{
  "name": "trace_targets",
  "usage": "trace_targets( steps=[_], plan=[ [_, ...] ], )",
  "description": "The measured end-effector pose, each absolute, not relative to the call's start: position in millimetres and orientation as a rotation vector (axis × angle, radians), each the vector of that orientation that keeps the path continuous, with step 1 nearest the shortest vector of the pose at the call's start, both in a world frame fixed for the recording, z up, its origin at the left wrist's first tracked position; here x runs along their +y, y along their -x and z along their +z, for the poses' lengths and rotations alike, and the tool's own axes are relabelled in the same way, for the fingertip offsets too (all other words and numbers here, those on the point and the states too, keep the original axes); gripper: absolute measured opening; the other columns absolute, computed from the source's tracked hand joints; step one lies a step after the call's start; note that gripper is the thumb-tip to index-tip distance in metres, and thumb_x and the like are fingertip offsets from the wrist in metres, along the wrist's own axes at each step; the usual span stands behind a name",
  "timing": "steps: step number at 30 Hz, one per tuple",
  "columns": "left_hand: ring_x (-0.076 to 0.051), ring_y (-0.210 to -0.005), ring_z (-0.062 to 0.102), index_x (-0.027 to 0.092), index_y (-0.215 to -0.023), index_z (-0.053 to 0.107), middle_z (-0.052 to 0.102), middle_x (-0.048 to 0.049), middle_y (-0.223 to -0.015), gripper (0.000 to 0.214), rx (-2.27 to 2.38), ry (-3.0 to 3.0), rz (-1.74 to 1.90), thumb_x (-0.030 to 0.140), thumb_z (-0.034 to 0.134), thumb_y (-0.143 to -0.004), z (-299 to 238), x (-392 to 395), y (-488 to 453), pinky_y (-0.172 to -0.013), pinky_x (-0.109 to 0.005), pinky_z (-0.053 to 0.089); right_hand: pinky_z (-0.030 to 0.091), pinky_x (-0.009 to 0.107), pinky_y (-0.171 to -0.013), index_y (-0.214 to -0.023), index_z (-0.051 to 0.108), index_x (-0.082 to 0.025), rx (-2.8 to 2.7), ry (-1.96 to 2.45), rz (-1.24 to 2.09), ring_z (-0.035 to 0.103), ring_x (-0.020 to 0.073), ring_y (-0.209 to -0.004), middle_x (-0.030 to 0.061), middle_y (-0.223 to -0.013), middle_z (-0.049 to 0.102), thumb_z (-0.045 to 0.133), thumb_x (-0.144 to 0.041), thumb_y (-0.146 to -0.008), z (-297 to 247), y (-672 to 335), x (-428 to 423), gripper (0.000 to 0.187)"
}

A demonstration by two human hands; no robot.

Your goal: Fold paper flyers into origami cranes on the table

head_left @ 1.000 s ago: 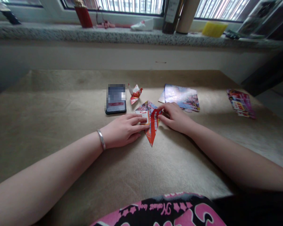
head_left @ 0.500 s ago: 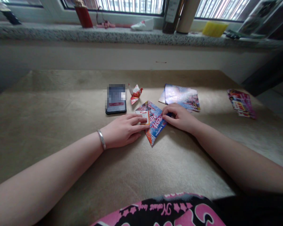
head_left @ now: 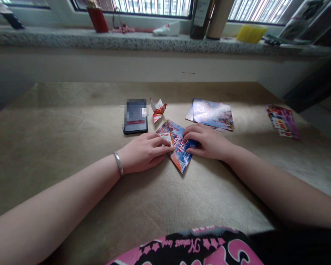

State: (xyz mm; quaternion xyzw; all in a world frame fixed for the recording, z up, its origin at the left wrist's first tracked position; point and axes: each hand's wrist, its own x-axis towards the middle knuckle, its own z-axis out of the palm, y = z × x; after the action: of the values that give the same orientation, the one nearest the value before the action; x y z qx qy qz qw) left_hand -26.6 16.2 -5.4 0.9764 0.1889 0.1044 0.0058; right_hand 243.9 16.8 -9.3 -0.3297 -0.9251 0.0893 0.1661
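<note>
A folded piece of printed red and blue paper (head_left: 179, 151) lies on the tan table (head_left: 71, 121) in front of me. My left hand (head_left: 143, 152), with a silver bracelet at the wrist, lies flat with its fingertips pressing the paper's left part. My right hand (head_left: 206, 141) rests palm down on the paper's right side, fingers stretched over it. Neither hand grips anything.
A dark phone (head_left: 135, 117) lies beyond my left hand, with a small folded paper crane (head_left: 158, 109) beside it. Glossy printed sheets (head_left: 213, 115) lie behind my right hand, and a leaflet (head_left: 281, 120) sits at the far right. The window ledge (head_left: 127, 39) carries bottles and small items.
My right hand unfolded the red flap to the right, showing its blue side, then moved left onto the paper and flattened it. The left hand stayed in place.
</note>
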Motion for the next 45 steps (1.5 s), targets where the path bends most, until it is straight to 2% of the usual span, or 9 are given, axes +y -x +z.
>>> trace_targets(
  steps=[4, 9, 11, 14, 21, 26, 32, 40, 45],
  plan=[
    [-0.02, -0.101, 0.058, 0.02, -0.115, 0.062, 0.065, -0.0072, -0.111, 0.029, 0.561, -3.028, 0.39, 0.024, 0.043, -0.093, -4.1, 15.7, 25.5, -0.091, -0.038, 0.049, 0.037, 0.045, -0.104, -0.115, 0.059, -0.022, -2.706, 0.859, 0.294, 0.046, 0.0242, -0.124, 0.0097, -0.128, 0.056, 0.059, -0.046, -0.083, -8.5, -236.8, 11.9, 0.04],
    [-0.024, -0.128, 0.044, 0.016, -0.12, 0.057, 0.05, -0.0123, -0.135, 0.033, 0.736, -2.985, 0.421, 0.028, 0.044, -0.092, -11.2, 16.4, 24.7, -0.105, -0.042, 0.041, 0.028, 0.048, -0.11, -0.123, 0.056, -0.024, -2.737, 0.834, 0.322, 0.045, 0.0222, -0.127, 0.0085, -0.137, 0.052, 0.06, -0.046, -0.082, -7.5, -236.1, 12.9, 0.047],
    [-0.026, -0.131, 0.04, 0.016, -0.122, 0.056, 0.044, -0.0134, -0.141, 0.036, 0.84, -2.954, 0.374, 0.033, 0.046, -0.092, -12.8, 16.7, 24.6, -0.107, -0.044, 0.039, 0.026, 0.049, -0.111, -0.124, 0.055, -0.024, -2.743, 0.838, 0.337, 0.045, 0.0224, -0.127, 0.0084, -0.138, 0.051, 0.061, -0.048, -0.081, -7.4, -237.2, 13.9, 0.05],
    [-0.028, -0.131, 0.041, 0.016, -0.129, 0.051, 0.044, -0.0136, -0.142, 0.044, 0.949, -2.934, 0.292, 0.039, 0.046, -0.091, -12.4, 16.5, 24.3, -0.108, -0.047, 0.036, 0.027, 0.048, -0.111, -0.127, 0.054, -0.024, -2.754, 0.862, 0.371, 0.04, 0.024, -0.131, 0.0089, -0.141, 0.047, 0.063, -0.051, -0.078, -9.5, -238.8, 14.4, 0.057],
    [-0.027, -0.127, 0.045, 0.016, -0.136, 0.043, 0.049, -0.0124, -0.137, 0.053, 1.017, -2.958, 0.296, 0.042, 0.047, -0.09, -13.4, 16.0, 24.2, -0.11, -0.049, 0.03, 0.017, 0.053, -0.115, -0.147, 0.028, -0.021, -2.851, 0.981, 0.277, 0.017, 0.0304, -0.142, 0.0108, -0.155, 0.019, 0.054, -0.055, -0.084, -17.5, -237.7, 11.3, 0.076],
    [-0.025, -0.122, 0.05, 0.014, -0.133, 0.046, 0.054, -0.0124, -0.132, 0.049, 0.989, -2.986, 0.337, 0.038, 0.048, -0.09, -10.3, 14.5, 22.6, -0.112, -0.047, 0.029, 0.016, 0.054, -0.114, -0.148, 0.023, -0.021, -2.866, 1.006, 0.268, 0.014, 0.0303, -0.143, 0.0104, -0.155, 0.017, 0.051, -0.056, -0.085, -18.0, -237.3, 10.2, 0.078],
    [-0.025, -0.109, 0.055, 0.015, -0.129, 0.05, 0.061, -0.0118, -0.115, 0.049, 0.936, -3.055, 0.353, 0.04, 0.052, -0.087, -4.0, 13.2, 22.0, -0.105, -0.045, 0.038, 0.017, 0.051, -0.115, -0.148, 0.024, -0.019, -2.876, 1.01, 0.225, 0.017, 0.0287, -0.142, 0.0099, -0.155, 0.019, 0.047, -0.059, -0.085, -16.6, -237.5, 10.7, 0.078],
    [-0.025, -0.105, 0.054, 0.022, -0.13, 0.051, 0.059, -0.0094, -0.114, 0.042, 0.82, -3.131, 0.401, 0.034, 0.05, -0.089, -3.9, 13.6, 24.4, -0.102, -0.046, 0.039, 0.018, 0.049, -0.116, -0.147, 0.027, -0.018, -2.884, 1.018, 0.202, 0.019, 0.0284, -0.142, 0.0094, -0.155, 0.019, 0.046, -0.059, -0.086, -14.4, -238.7, 9.1, 0.077],
    [-0.022, -0.104, 0.057, 0.023, -0.108, 0.063, 0.059, -0.0079, -0.113, 0.024, 0.743, -3.22, 0.473, 0.028, 0.048, -0.09, -1.6, 16.7, 28.0, -0.104, -0.046, 0.038, 0.02, 0.049, -0.115, -0.147, 0.027, -0.017, -2.851, 1.083, 0.155, 0.025, 0.0294, -0.14, 0.0114, -0.153, 0.025, 0.047, -0.061, -0.085, -13.8, -244.1, 9.7, 0.079]
  ],
)
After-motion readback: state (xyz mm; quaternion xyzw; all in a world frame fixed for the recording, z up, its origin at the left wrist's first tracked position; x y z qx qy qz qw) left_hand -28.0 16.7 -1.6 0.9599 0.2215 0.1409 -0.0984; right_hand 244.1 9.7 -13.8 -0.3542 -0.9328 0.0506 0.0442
